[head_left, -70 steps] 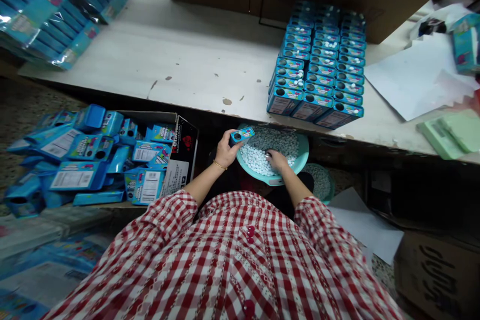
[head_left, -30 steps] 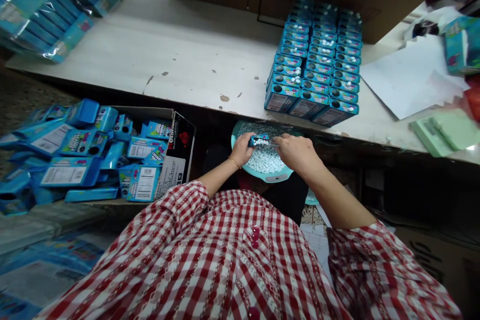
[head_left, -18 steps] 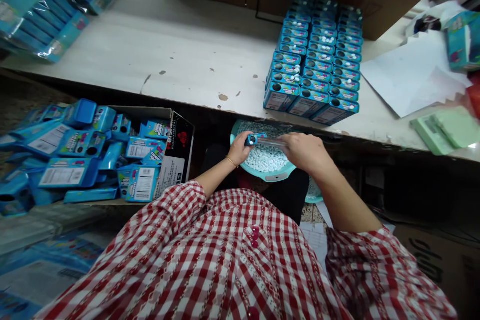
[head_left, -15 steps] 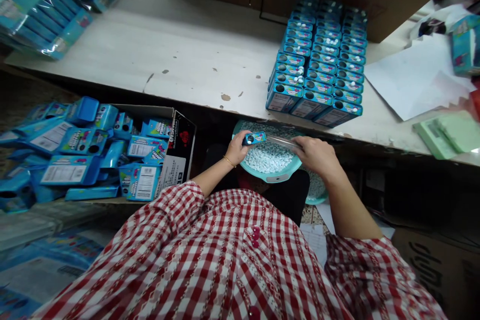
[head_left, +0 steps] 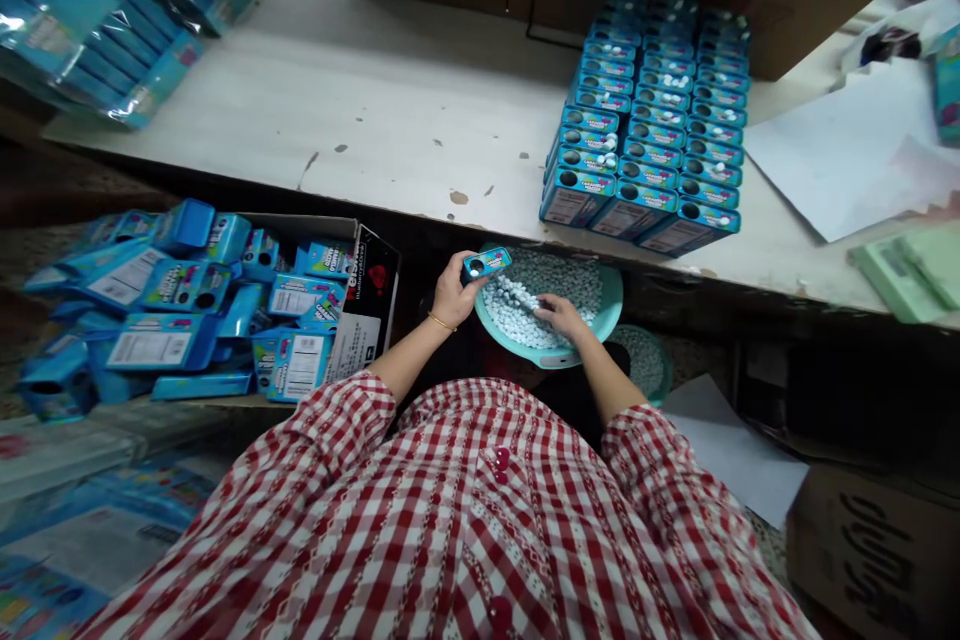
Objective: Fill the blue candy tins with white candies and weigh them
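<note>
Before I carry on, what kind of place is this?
Likely a small candy-packing workshop: a teal basin of white pellets under the worktable, rows of blue packets standing on top, and a carton heaped with more packets.

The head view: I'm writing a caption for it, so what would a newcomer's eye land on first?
Probably the red-and-white checked shirt, filling the bottom centre. Next, the teal basin of white pellets just beyond it, with the right hand at the pellets and the left hand holding a small blue box. Then the rows of blue boxes on the white table, at upper right.
</note>
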### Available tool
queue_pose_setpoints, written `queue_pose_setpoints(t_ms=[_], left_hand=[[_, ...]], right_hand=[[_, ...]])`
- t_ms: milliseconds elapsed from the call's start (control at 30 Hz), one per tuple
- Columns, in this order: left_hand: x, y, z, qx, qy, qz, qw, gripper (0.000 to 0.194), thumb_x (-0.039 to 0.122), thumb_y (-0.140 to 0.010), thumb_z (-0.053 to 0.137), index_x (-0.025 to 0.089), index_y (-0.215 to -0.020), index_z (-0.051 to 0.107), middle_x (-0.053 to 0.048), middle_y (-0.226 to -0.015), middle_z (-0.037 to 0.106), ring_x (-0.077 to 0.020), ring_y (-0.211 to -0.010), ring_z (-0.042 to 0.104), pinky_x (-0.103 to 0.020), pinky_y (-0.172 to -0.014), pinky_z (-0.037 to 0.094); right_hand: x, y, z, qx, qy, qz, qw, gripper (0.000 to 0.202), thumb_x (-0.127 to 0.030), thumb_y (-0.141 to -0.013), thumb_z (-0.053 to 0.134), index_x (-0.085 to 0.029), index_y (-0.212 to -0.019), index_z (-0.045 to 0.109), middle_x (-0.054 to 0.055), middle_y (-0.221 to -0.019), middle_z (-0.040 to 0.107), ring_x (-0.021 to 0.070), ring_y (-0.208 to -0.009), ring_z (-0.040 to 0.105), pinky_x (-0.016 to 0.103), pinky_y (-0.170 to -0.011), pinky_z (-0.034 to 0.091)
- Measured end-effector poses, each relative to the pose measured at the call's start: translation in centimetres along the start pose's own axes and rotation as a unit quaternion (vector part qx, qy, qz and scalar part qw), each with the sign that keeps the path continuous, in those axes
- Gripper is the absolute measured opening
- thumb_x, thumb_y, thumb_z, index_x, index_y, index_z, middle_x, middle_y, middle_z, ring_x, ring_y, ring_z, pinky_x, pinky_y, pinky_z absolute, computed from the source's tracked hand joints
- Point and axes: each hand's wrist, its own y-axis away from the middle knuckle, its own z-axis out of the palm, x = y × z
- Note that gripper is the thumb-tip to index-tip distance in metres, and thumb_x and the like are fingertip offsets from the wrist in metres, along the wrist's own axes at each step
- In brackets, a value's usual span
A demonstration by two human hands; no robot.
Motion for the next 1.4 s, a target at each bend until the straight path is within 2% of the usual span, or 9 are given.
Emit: queue_pose_setpoints(t_ms=[133, 267, 433, 567, 667, 800, 1000, 1200, 1400], left_hand=[[-0.4, 0.0, 0.6, 0.001, -0.005, -0.009, 1.0, 0.035, 0.024, -0.072, 0.062, 0.019, -0.104, 0.051, -0.003, -0.099, 0.061, -0.0182, -0.09, 0.058, -0.031, -0.083, 0.046], [-0.2, 0.3, 2.1, -0.037, -0.015, 0.003, 0.999, 0.035, 0.021, -0.071, 0.061, 0.019, -0.105, 0.051, -0.005, -0.101, 0.061, -0.02, -0.093, 0.057, -0.034, -0.086, 0.045], [0.5, 0.9, 4.2, -0.089, -0.027, 0.031, 0.995, 0.037, 0.016, -0.07, 0.056, 0.017, -0.107, 0.052, -0.008, -0.106, 0.06, -0.0232, -0.099, 0.056, -0.038, -0.089, 0.043], [0.9, 1.2, 4.7, -0.121, -0.034, 0.042, 0.991, 0.038, 0.015, -0.07, 0.054, 0.017, -0.108, 0.052, -0.009, -0.107, 0.06, -0.024, -0.101, 0.055, -0.039, -0.09, 0.043], [0.8, 1.3, 4.7, -0.132, -0.034, 0.048, 0.989, 0.038, 0.015, -0.071, 0.053, 0.017, -0.108, 0.052, -0.009, -0.107, 0.059, -0.024, -0.101, 0.054, -0.039, -0.09, 0.042], [0.4, 1.2, 4.7, -0.124, -0.034, 0.038, 0.991, 0.037, 0.016, -0.07, 0.055, 0.016, -0.107, 0.052, -0.009, -0.106, 0.06, -0.0238, -0.1, 0.055, -0.038, -0.09, 0.043], [0.5, 1.1, 4.5, -0.122, -0.016, 0.034, 0.992, 0.038, 0.014, -0.069, 0.055, 0.017, -0.107, 0.051, -0.008, -0.106, 0.06, -0.0219, -0.1, 0.056, -0.036, -0.089, 0.044], [0.6, 0.8, 4.2, -0.131, -0.025, 0.052, 0.99, 0.036, 0.014, -0.07, 0.057, 0.018, -0.105, 0.054, -0.008, -0.107, 0.061, -0.0229, -0.101, 0.056, -0.037, -0.091, 0.043], [0.7, 0.8, 3.1, -0.11, 0.011, 0.045, 0.993, 0.035, 0.016, -0.072, 0.056, 0.02, -0.107, 0.055, -0.006, -0.108, 0.061, -0.021, -0.099, 0.057, -0.035, -0.09, 0.044]], right_hand=[[0.1, 2.5, -3.2, 0.0, -0.087, -0.024, 0.996, 0.048, -0.035, -0.073, 0.055, -0.01, -0.114, 0.058, 0.001, -0.07, 0.061, 0.0099, -0.053, 0.048, 0.024, -0.053, 0.041], [-2.3, 5.4, -7.0, -0.013, -0.138, -0.072, 0.988, 0.052, -0.043, -0.07, 0.057, -0.011, -0.111, 0.06, 0.002, -0.074, 0.062, 0.01, -0.054, 0.048, 0.024, -0.052, 0.039], [-7.9, 7.6, -10.5, 0.0, 0.132, -0.08, 0.988, 0.038, -0.037, -0.08, 0.051, -0.019, -0.11, 0.065, 0.006, -0.102, 0.068, 0.0206, -0.092, 0.061, 0.029, -0.078, 0.045], [-12.3, 8.5, -11.1, -0.007, 0.367, -0.031, 0.93, 0.033, -0.035, -0.083, 0.046, -0.026, -0.109, 0.066, 0.008, -0.105, 0.067, 0.0269, -0.098, 0.061, 0.036, -0.081, 0.045], [-14.6, 8.8, -10.8, -0.018, 0.44, -0.021, 0.898, 0.033, -0.031, -0.085, 0.043, -0.021, -0.106, 0.066, 0.013, -0.102, 0.067, 0.0271, -0.094, 0.063, 0.036, -0.077, 0.047], [-16.0, 9.1, -10.6, -0.018, 0.467, -0.029, 0.884, 0.033, -0.025, -0.085, 0.041, -0.016, -0.106, 0.065, 0.015, -0.105, 0.066, 0.0265, -0.093, 0.063, 0.035, -0.077, 0.047], [-14.5, 10.5, -11.2, 0.017, 0.455, -0.043, 0.889, 0.035, -0.031, -0.087, 0.041, -0.025, -0.115, 0.06, 0.009, -0.109, 0.065, 0.0244, -0.09, 0.064, 0.033, -0.074, 0.046], [-9.0, 11.2, -11.9, 0.049, 0.384, 0.004, 0.922, 0.039, -0.042, -0.088, 0.039, -0.032, -0.122, 0.056, 0.004, -0.116, 0.063, 0.025, -0.1, 0.06, 0.034, -0.077, 0.046], [-2.6, 7.5, -8.0, -0.017, 0.349, 0.088, 0.933, 0.039, -0.033, -0.084, 0.046, -0.026, -0.12, 0.058, 0.013, -0.113, 0.064, 0.0271, -0.102, 0.06, 0.038, -0.082, 0.045]])
